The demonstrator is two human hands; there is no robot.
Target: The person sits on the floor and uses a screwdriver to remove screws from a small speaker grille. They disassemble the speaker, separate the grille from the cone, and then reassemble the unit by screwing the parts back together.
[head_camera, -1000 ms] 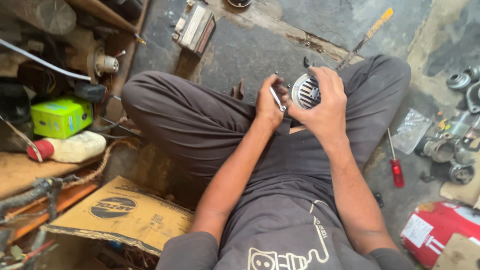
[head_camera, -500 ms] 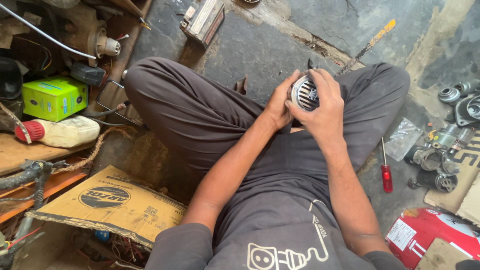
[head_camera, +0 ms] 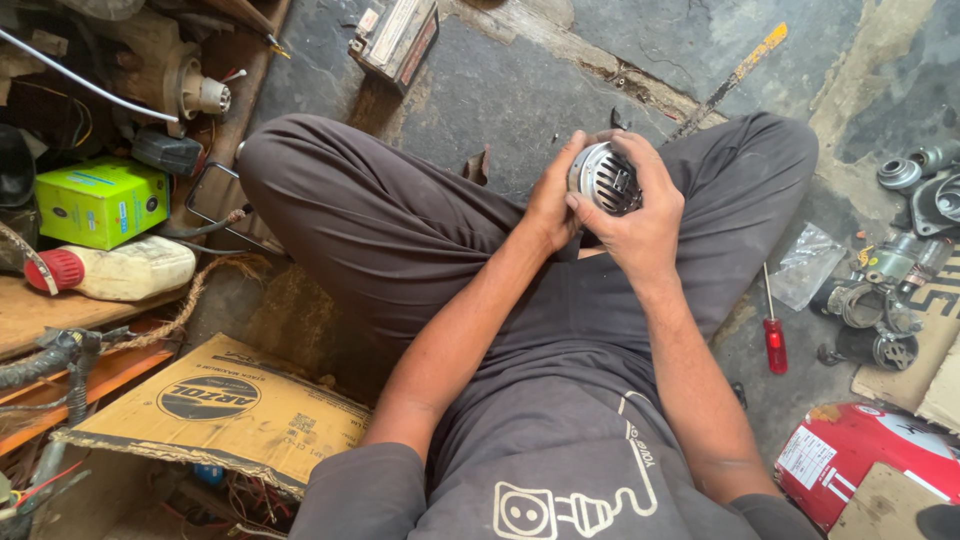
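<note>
A round, shiny metal horn with a slotted grille face (head_camera: 607, 178) sits above the person's crossed legs, clasped between both hands. The left hand (head_camera: 555, 200) cups its left edge, fingers curled up along the rim; the right hand (head_camera: 640, 215) wraps over its right side and underside, thumb lying across the lower edge of the grille. Both hands are closed on the horn and touch each other beneath it.

Just beyond the hands a long screwdriver with a yellow handle (head_camera: 735, 75) lies slantwise on the grey concrete floor (head_camera: 500, 90). To the right of the right hand, past the knee, lie a red-handled screwdriver (head_camera: 772, 330), a crumpled clear plastic bag (head_camera: 808, 265) and a heap of grey metal machine parts (head_camera: 890, 290). Farther beyond the left hand rests a small boxy battery-like unit (head_camera: 395, 35). Well off to the left of the left hand stand a bright green cardboard box (head_camera: 100, 200) and a white plastic bottle with a red cap (head_camera: 115, 268), lying on its side; nearer the person, a flattened brown cardboard sheet (head_camera: 220, 410).
</note>
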